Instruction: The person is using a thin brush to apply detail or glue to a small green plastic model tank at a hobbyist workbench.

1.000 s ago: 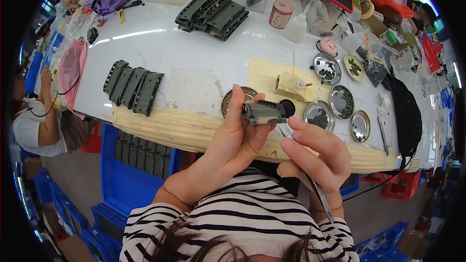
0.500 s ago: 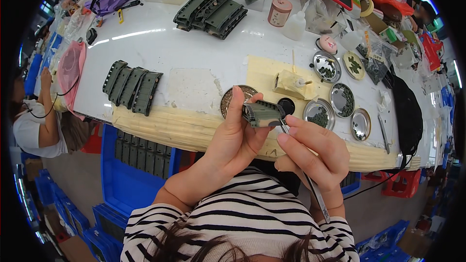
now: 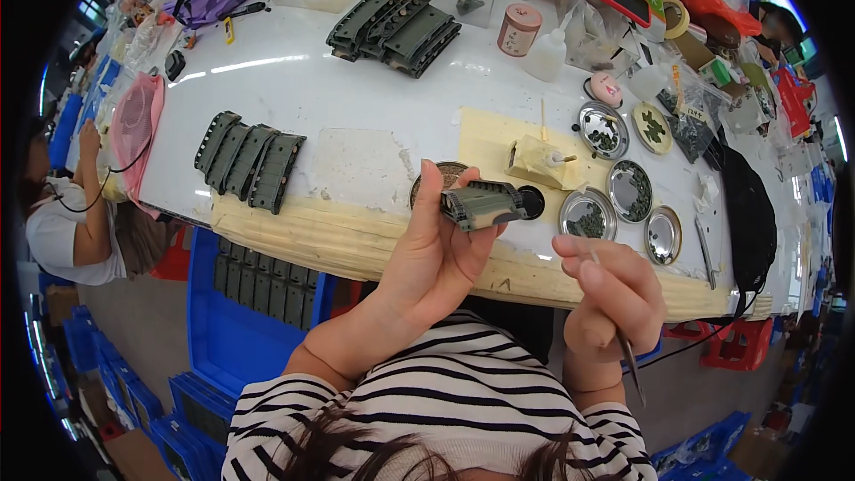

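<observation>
My left hand (image 3: pixel 436 254) holds a small olive-green plastic model part (image 3: pixel 483 204) up over the table's near edge, thumb on its left side. My right hand (image 3: pixel 610 294) is a short way to the right and lower, fingers pinched on a thin metal tool (image 3: pixel 628 352) whose handle points down past my wrist. The tool tip is apart from the part. Just behind the part sit a small black pot (image 3: pixel 532 202) and a tan block with a stick in it (image 3: pixel 540 163) on a yellowish mat.
Several round metal dishes (image 3: pixel 631 189) of small dark pieces lie right of the mat. Rows of green parts lie at the left (image 3: pixel 249 158) and far middle (image 3: pixel 394 28) of the white table (image 3: pixel 294 80). A blue crate (image 3: pixel 232 321) stands below. Another person (image 3: pixel 62 214) sits at far left.
My right hand has drawn the tool away from the green part, moving right and down. My left hand keeps the part in about the same place.
</observation>
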The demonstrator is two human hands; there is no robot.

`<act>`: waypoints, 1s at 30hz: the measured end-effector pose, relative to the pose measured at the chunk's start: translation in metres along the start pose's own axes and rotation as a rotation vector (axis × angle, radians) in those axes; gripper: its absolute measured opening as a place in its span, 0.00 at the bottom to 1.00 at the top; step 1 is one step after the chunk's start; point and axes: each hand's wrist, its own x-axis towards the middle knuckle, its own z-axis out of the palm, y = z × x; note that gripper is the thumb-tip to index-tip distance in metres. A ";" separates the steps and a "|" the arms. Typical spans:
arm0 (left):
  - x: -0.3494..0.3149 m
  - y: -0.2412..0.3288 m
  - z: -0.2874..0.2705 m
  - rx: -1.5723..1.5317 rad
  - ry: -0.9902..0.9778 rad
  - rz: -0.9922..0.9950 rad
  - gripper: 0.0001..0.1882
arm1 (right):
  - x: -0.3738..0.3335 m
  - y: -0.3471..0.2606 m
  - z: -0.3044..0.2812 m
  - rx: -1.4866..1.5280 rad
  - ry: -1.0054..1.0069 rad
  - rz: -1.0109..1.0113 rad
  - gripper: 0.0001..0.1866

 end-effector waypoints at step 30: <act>-0.027 -0.009 -0.012 1.134 -0.272 0.356 0.17 | 0.001 0.011 0.006 0.530 -0.111 0.544 0.19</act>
